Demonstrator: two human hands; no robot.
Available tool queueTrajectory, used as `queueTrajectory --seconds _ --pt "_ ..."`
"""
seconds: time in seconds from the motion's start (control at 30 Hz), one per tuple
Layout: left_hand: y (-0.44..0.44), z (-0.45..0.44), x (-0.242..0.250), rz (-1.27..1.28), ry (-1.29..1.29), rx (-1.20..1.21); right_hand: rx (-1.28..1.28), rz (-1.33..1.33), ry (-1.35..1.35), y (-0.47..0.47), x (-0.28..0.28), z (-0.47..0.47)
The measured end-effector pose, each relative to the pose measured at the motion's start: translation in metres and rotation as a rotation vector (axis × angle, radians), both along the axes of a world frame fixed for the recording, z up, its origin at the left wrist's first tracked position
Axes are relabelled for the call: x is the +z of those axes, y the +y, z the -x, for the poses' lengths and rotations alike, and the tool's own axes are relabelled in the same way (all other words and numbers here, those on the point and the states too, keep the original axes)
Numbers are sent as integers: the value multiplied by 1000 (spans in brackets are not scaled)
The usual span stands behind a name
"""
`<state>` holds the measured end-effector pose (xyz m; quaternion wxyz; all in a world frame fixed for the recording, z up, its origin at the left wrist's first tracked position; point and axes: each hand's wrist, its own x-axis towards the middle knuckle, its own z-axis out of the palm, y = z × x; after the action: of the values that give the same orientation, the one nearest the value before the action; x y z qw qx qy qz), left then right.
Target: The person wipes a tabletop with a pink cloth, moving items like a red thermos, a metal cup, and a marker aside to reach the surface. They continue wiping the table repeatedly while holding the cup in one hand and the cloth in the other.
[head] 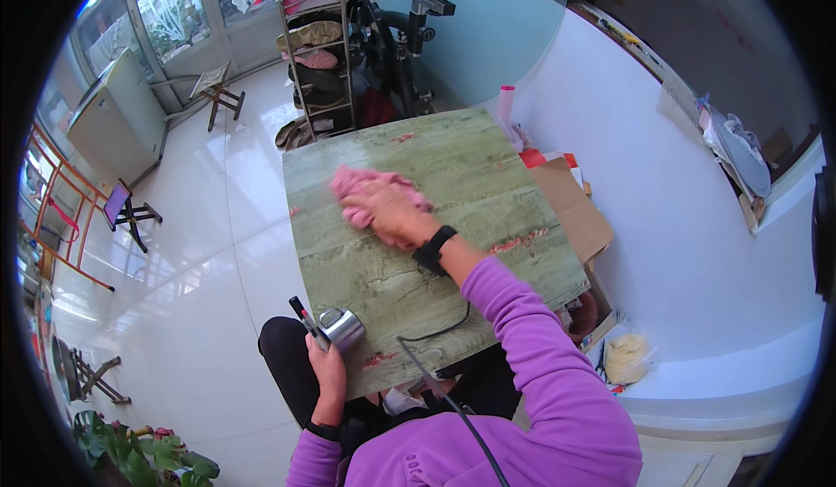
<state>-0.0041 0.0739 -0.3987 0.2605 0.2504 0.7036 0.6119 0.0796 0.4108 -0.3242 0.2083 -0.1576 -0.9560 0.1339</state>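
Note:
Under my right hand (386,211) is a bunched pink cloth (356,178), pressed on the far left part of a green wood-grain tabletop (450,180). The hand and cloth look slightly blurred. At the table's near left corner, my left hand (326,364) holds a black marker (305,315), and perhaps another pen beside it. A shiny metal mug (342,327) with a handle is right at these fingers; whether the hand also grips it is hard to tell. Red worn patches (518,241) mark the tabletop. A dark cable (434,379) runs from my body onto the table.
Behind the table stand a metal shoe rack (317,62) and an exercise bike (408,36). Cardboard (571,206) leans between the table's right side and the white wall. Folding stools (219,88) stand on the tiled floor at left. A potted plant (147,451) is at lower left.

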Motion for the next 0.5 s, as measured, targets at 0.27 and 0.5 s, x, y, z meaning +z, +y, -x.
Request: queueTrajectory --seconds 0.27,0.5 --pt "0 0 -4 -4 -10 -4 -872 -6 -84 77 -10 -174" --pt "2 3 -9 9 13 5 -806 -47 -149 -20 -20 -216"
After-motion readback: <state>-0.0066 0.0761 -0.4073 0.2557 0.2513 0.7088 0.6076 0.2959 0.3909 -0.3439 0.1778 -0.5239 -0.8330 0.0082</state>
